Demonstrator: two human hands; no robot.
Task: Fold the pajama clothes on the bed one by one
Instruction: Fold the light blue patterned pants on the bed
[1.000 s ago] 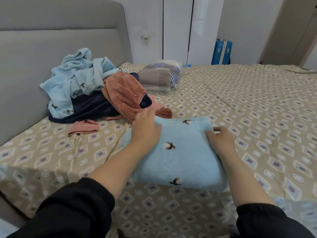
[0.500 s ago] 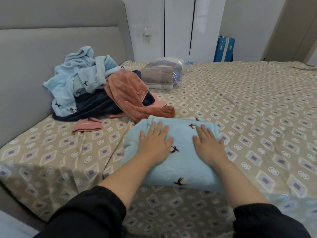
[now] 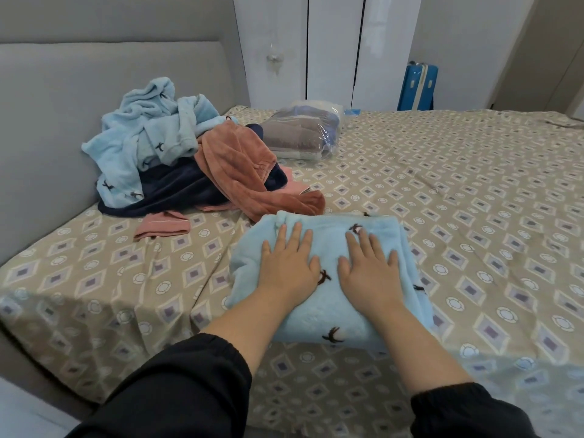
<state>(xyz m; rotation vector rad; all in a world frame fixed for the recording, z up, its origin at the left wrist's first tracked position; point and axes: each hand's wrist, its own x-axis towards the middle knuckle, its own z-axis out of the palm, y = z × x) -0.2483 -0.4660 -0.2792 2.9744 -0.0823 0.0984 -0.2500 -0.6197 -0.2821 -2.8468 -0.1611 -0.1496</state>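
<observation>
Status: my left hand (image 3: pixel 289 267) & right hand (image 3: pixel 369 268) lie flat, fingers straight, pressing the folded light-blue pajama piece (image 3: pixel 328 298) on the bed (image 3: pixel 474 216), near edge. Item 1 approx. done. Remaining: unfolded pile (image 3: pixel 177 162) by the headboard (image 3: pixel 63 105), blue, navy, rust, pink pcs.

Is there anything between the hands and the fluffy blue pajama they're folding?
No, nothing visible. The left hand and the right hand both lie flat, fingers straight, right on top of the folded blue pajama.
</observation>
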